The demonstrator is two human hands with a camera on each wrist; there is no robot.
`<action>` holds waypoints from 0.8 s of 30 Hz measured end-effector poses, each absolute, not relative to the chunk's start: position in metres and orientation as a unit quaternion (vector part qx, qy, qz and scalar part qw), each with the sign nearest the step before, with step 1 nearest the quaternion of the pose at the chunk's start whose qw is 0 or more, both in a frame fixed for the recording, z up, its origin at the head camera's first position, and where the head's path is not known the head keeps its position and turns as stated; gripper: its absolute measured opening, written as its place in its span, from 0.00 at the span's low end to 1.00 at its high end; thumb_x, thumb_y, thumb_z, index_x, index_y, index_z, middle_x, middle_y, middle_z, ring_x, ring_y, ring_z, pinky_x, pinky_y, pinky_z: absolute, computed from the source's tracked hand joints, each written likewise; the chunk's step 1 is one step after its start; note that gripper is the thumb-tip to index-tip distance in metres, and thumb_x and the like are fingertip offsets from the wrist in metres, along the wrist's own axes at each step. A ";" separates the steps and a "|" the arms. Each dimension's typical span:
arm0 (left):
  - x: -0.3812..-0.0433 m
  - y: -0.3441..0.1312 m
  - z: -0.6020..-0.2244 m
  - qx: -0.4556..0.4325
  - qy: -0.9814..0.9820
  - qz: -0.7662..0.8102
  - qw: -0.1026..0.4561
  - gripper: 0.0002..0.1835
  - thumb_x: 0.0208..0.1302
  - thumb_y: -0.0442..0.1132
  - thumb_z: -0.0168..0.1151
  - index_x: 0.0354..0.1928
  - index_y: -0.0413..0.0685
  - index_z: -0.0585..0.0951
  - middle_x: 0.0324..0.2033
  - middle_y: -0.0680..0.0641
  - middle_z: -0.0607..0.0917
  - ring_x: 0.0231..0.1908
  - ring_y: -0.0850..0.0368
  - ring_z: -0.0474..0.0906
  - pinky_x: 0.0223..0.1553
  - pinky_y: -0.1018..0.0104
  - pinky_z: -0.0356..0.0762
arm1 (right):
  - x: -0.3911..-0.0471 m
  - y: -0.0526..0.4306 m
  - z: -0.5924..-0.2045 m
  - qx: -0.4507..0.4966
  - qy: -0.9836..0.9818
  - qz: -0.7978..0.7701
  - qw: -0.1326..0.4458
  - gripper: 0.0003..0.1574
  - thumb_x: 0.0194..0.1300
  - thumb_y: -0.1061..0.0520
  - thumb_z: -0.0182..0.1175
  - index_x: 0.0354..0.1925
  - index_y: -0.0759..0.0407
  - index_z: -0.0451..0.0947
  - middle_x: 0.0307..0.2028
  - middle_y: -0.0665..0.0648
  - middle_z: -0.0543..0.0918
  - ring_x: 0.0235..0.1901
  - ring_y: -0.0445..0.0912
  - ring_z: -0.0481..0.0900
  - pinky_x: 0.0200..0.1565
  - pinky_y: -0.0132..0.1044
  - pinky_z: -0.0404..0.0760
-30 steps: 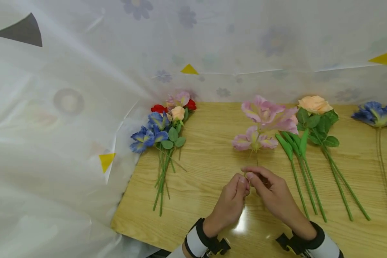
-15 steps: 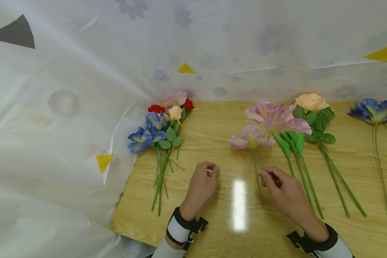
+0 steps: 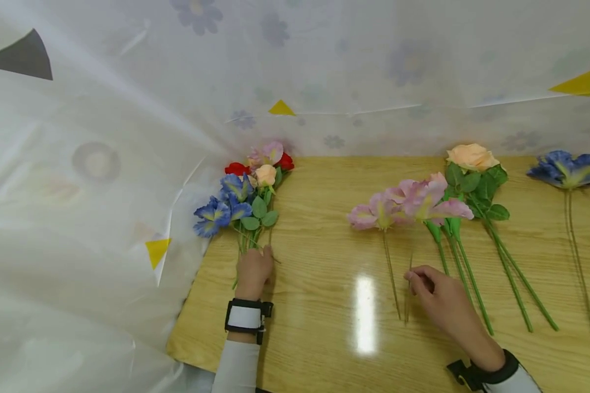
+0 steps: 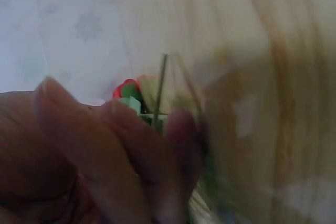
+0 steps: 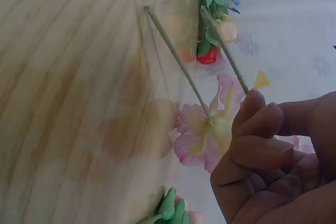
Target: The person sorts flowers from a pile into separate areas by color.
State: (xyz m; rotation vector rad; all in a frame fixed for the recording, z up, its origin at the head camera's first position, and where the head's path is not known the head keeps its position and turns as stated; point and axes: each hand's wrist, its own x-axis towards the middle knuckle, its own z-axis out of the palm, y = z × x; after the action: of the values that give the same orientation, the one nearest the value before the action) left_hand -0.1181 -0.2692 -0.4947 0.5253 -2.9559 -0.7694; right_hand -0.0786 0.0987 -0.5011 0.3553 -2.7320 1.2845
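Note:
My right hand [image 3: 440, 303] pinches the thin stem of a pink artificial iris [image 3: 428, 202] between thumb and fingertips; the stem end [image 5: 226, 51] sticks out past the fingers in the right wrist view. Beside it another pink iris [image 3: 373, 213] lies on the table, its bloom overlapped by the held one in the head view. My left hand [image 3: 252, 273] reaches down on the stems of a mixed bunch of artificial flowers [image 3: 260, 207], with red, peach, blue and pink blooms. In the left wrist view its fingers [image 4: 100, 150] curl at the blurred stems [image 4: 160, 87].
On the wooden table [image 3: 319, 338], green-budded stems [image 3: 464, 262] and a peach rose [image 3: 474, 158] lie right of the right hand. A blue iris [image 3: 567, 169] lies farther right. A white sheet [image 3: 334, 65] rises behind the table and along its left.
My left hand has let go of the pink iris stem and swung left onto the bunch's stems. My right hand has moved slightly right and lowered the pink bloom.

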 end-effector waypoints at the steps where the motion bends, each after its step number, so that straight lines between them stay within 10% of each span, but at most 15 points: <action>1: -0.119 -0.270 -0.495 0.176 -0.950 -0.256 0.017 0.33 0.75 0.48 0.49 0.09 0.42 0.79 0.01 0.51 0.72 0.04 0.57 0.70 0.15 0.60 0.74 | -0.079 0.099 -0.502 0.115 -0.901 0.417 0.043 0.13 0.73 0.56 0.55 0.39 0.64 0.82 0.23 0.49 0.80 0.18 0.35 0.69 0.21 0.32 0.69; 16: -0.116 -0.269 -0.501 0.195 -0.946 -0.245 0.079 0.23 0.67 0.30 0.44 0.11 0.49 0.63 0.08 0.50 0.64 0.09 0.57 0.60 0.09 0.65 0.58 | -0.081 0.092 -0.522 0.130 -0.913 0.383 -0.056 0.09 0.70 0.57 0.59 0.39 0.61 0.82 0.22 0.45 0.77 0.19 0.37 0.68 0.23 0.32 0.67; 24: -0.104 -0.262 -0.487 0.225 -0.851 -0.457 0.124 0.15 0.79 0.39 0.42 0.49 0.34 0.74 0.28 0.38 0.84 0.15 0.54 0.79 0.19 0.58 0.80 | -0.083 0.091 -0.522 0.162 -0.910 0.373 -0.076 0.06 0.69 0.56 0.61 0.40 0.58 0.81 0.24 0.44 0.77 0.21 0.34 0.70 0.24 0.31 0.70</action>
State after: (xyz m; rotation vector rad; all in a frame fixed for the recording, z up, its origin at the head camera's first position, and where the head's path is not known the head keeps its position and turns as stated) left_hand -0.1040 -0.2623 -0.4874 0.6564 -2.4818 -1.3330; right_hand -0.0826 0.0915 -0.5220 0.5363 -3.0079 1.2312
